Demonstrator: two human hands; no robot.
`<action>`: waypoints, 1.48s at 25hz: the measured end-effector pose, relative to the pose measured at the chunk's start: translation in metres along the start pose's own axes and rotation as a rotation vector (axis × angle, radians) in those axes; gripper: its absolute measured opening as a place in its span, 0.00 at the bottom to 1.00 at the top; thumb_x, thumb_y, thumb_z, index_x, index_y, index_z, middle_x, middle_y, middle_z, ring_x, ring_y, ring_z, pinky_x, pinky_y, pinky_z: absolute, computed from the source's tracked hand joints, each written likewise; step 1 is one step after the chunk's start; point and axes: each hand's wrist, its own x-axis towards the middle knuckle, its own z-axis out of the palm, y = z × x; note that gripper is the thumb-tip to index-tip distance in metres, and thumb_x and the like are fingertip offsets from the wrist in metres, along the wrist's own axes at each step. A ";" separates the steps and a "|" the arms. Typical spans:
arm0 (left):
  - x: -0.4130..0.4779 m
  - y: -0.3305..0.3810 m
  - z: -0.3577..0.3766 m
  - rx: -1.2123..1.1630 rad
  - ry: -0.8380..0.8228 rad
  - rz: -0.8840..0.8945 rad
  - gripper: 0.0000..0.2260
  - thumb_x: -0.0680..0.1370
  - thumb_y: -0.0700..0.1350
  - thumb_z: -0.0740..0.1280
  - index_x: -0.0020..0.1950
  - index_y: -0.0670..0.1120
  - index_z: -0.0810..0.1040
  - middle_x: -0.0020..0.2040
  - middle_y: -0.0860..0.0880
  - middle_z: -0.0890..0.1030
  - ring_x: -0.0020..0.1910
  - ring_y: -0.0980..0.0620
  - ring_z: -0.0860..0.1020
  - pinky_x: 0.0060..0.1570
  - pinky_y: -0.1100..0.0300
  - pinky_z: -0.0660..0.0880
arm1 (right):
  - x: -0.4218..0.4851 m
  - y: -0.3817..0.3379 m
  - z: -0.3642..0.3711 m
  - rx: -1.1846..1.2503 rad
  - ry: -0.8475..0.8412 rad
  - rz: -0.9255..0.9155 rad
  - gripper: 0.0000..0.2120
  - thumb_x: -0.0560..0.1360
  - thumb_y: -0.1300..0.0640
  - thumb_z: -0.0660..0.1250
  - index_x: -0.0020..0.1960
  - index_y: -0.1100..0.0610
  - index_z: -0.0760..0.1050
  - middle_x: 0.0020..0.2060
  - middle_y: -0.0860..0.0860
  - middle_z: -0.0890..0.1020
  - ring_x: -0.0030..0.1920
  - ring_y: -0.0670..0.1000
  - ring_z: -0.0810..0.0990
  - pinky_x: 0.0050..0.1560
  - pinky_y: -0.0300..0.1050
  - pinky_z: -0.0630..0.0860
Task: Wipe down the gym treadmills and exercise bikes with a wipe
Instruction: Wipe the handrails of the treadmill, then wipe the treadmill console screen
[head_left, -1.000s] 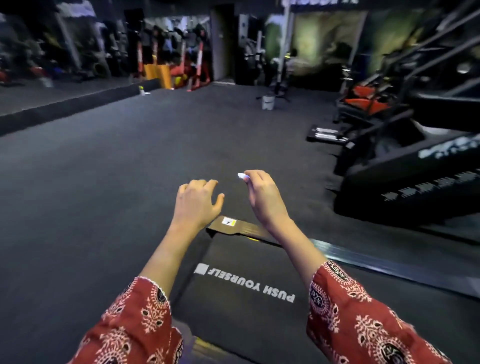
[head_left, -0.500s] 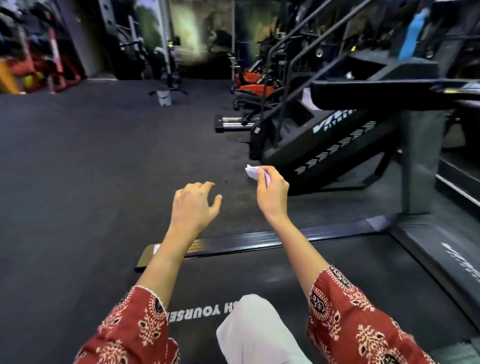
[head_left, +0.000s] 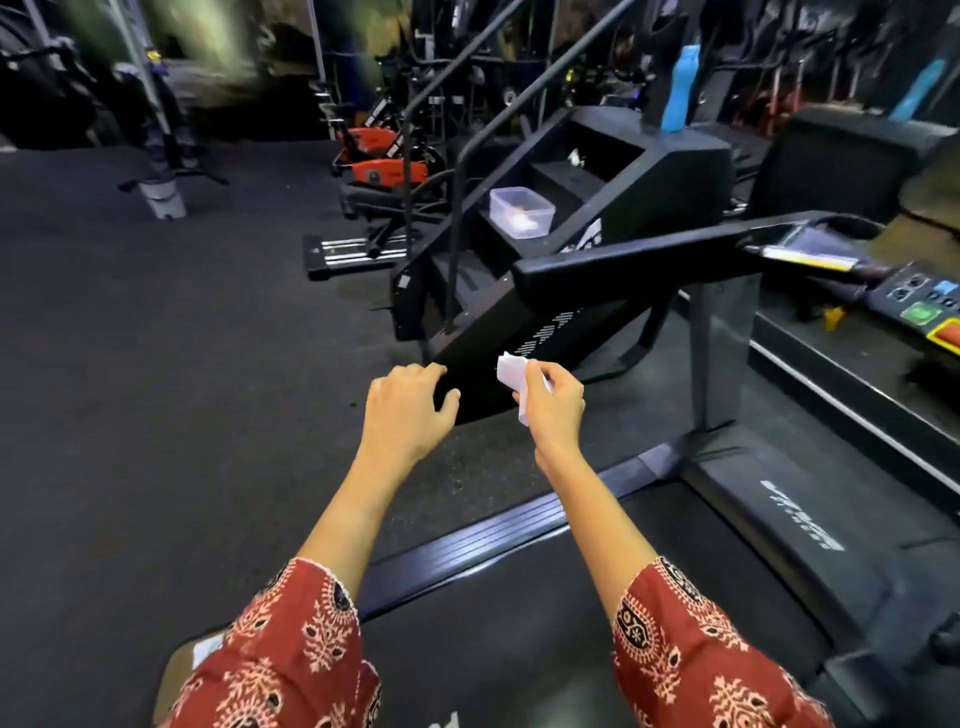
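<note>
White wipe (head_left: 511, 370) in pinching grip of right hand (head_left: 555, 411); left hand (head_left: 404, 415) loosely curled, empty, both outstretched.

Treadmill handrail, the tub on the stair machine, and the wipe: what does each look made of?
The handrail: black, matte with a faint sheen along its top edge; likely moulded plastic or a rubber coating, cannot tell which. The tub: clear, slightly cloudy plastic; contents show through its walls. The wipe: white, thin and folded, paper or nonwoven cloth, pinched in the right hand.
</note>
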 end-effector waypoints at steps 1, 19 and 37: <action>0.021 0.012 -0.006 -0.016 -0.006 0.020 0.17 0.77 0.48 0.66 0.63 0.41 0.77 0.51 0.41 0.81 0.54 0.40 0.77 0.50 0.50 0.70 | 0.015 -0.017 -0.007 -0.016 0.026 0.000 0.08 0.78 0.58 0.60 0.46 0.56 0.78 0.42 0.47 0.80 0.51 0.56 0.80 0.53 0.53 0.79; 0.254 0.207 0.077 -0.256 -0.249 0.671 0.23 0.72 0.52 0.60 0.59 0.39 0.79 0.48 0.40 0.82 0.50 0.38 0.79 0.47 0.47 0.75 | 0.194 -0.097 -0.149 -0.071 0.710 -0.002 0.09 0.78 0.59 0.62 0.42 0.57 0.79 0.39 0.47 0.80 0.46 0.50 0.77 0.46 0.42 0.71; 0.372 0.431 0.262 -0.468 -0.366 1.090 0.18 0.71 0.51 0.62 0.51 0.39 0.82 0.43 0.41 0.83 0.43 0.38 0.81 0.39 0.49 0.77 | 0.353 -0.053 -0.342 -0.083 1.133 -0.004 0.09 0.77 0.61 0.62 0.40 0.56 0.77 0.38 0.47 0.79 0.46 0.51 0.76 0.46 0.42 0.70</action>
